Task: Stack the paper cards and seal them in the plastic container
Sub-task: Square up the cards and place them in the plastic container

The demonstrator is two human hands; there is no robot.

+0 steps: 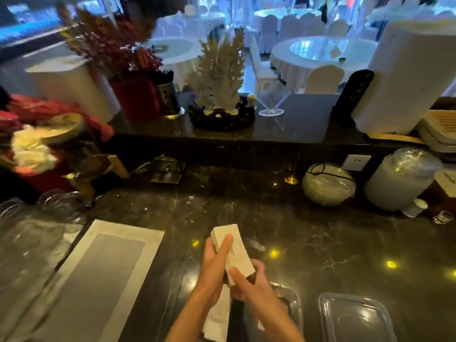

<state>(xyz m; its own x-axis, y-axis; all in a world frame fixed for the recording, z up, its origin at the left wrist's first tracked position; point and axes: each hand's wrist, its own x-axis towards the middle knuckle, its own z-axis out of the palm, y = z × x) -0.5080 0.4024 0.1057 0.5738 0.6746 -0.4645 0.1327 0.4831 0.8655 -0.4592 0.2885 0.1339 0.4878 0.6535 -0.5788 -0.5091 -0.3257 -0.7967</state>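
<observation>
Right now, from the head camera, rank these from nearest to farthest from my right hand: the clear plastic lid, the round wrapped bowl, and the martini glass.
From the right hand:
1. Clear plastic lid, on the counter to its right.
2. Round wrapped bowl, farther back on the right.
3. Martini glass, up on the raised ledge behind.

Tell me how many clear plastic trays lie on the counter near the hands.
2: one tray partly hidden under the right hand, one tray to its right. More may lie outside the frame.

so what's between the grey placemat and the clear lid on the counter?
Head view: both hands, left hand and right hand, gripping the card stack, with more white cards and the container below them.
</observation>
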